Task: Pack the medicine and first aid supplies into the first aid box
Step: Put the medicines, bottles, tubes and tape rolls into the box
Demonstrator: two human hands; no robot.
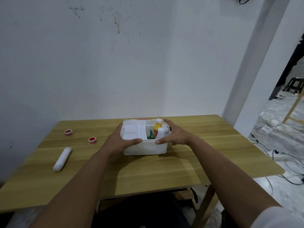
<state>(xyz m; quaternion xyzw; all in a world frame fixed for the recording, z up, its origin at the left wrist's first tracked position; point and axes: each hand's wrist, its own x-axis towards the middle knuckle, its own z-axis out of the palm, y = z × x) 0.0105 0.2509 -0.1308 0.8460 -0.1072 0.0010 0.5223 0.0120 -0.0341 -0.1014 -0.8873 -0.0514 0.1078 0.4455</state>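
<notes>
A white first aid box (145,148) stands open in the middle of the wooden table (148,170). A white tray insert fills its left half. A yellow bottle (158,125), a white bottle (160,132) and a green packet (150,135) stand in its right half. My left hand (120,139) grips the box's left side, thumb on the front rim. My right hand (173,134) grips the right side, thumb on the front rim. A white bandage roll (62,159) lies at the left. Two red-and-white tape rolls (68,133) (92,140) sit behind it.
A white wall rises right behind the table's far edge. To the right, the floor holds cables and a power strip (278,156). A dark stool (294,84) stands far right. A red part shows just behind the box.
</notes>
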